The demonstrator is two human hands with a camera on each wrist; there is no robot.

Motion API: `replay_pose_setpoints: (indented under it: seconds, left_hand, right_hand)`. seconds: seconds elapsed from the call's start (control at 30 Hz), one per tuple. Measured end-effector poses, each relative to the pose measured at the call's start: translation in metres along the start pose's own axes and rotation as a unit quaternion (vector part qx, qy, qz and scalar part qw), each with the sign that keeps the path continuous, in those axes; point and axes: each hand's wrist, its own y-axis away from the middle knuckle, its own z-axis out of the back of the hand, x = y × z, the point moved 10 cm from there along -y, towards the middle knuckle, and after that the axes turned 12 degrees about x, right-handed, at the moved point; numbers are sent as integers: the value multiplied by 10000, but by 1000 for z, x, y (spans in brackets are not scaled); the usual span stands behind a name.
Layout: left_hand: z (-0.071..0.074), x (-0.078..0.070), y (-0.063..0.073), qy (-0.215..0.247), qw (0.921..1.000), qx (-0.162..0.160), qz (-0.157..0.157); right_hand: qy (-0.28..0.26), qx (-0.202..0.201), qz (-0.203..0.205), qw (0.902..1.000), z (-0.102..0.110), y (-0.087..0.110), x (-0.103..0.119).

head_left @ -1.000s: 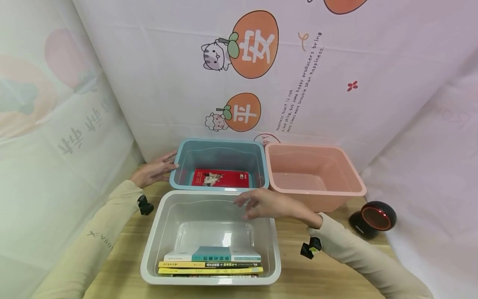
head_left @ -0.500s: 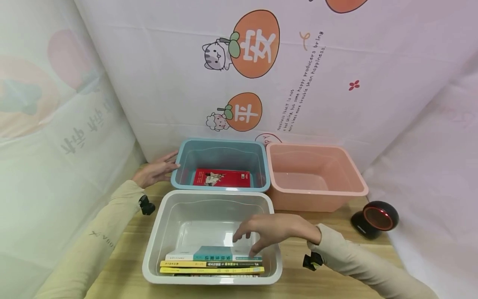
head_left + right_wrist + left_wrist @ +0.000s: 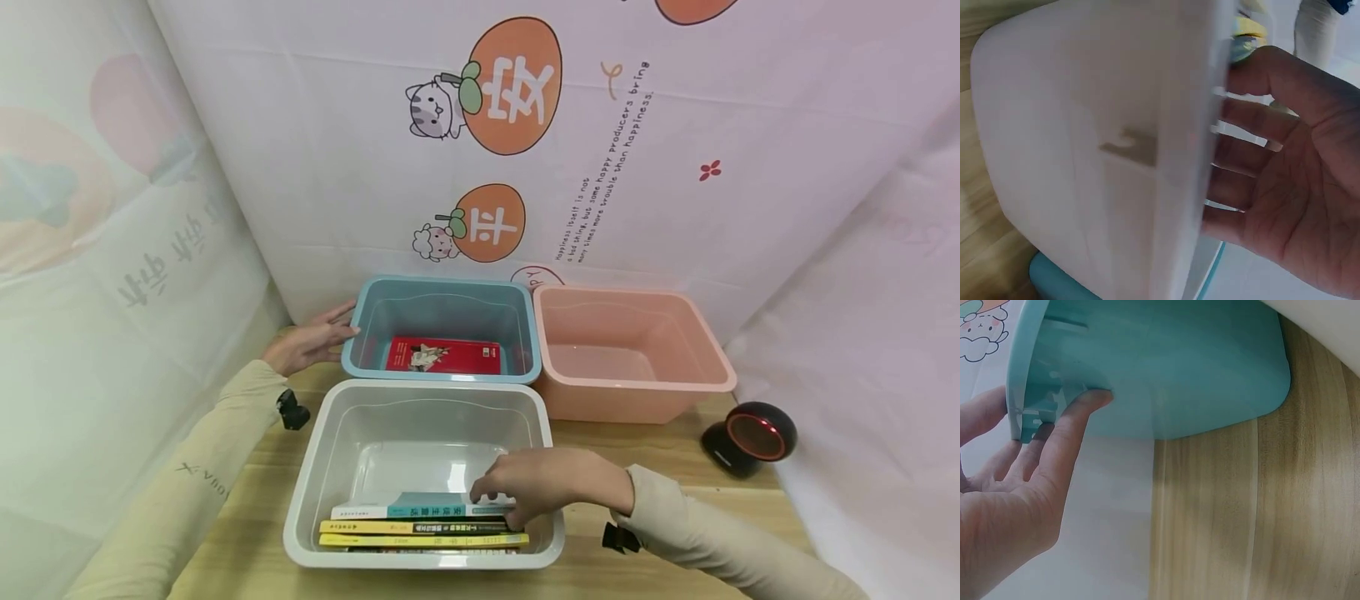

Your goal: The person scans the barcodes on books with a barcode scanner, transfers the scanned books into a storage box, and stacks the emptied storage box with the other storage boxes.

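My left hand (image 3: pixel 306 346) holds the left rim of the blue bin (image 3: pixel 1179 362); in the left wrist view the thumb passes over the rim, and one finger presses the outer wall. A red book (image 3: pixel 457 357) lies flat inside that bin. Reaching into the grey-white bin (image 3: pixel 303 492), my right hand (image 3: pixel 551 483) pinches the right end of a teal-and-white book (image 3: pixel 427 505), thumb in front, fingers behind. Beside it stand a yellow-and-black book (image 3: pixel 367 527) and a yellow book (image 3: pixel 390 541). In the right wrist view the bin's wall hides the fingertips.
A pink bin (image 3: pixel 600 362) stands right of the blue one. A black device with a red-lit ring (image 3: pixel 753 437) sits at the right on the wooden table (image 3: pixel 600 550). Printed cloth (image 3: pixel 360 167) hangs behind and at both sides.
My right hand has moved down and nearer, from over the grey-white bin's back part to the books. The teal-and-white book has shifted slightly from its neighbour. The left hand stays put.
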Motion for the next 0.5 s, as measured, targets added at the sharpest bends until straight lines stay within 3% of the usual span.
replay_pose_setpoints:
  seconds: [0.1, 0.23, 0.5]
  left_hand:
    - [0, 0, 1, 25, 10000, -14, -2]
    - [-2, 1, 1, 121, 9999, -25, 16]
    - [-3, -3, 0, 59, 10000, -77, 9]
  right_hand:
    - [916, -528, 106, 9943, 0, -3, 7]
    - [1833, -1250, 296, 9746, -1, -5, 12]
    - [1553, -1477, 218, 9765, -4, -8, -8]
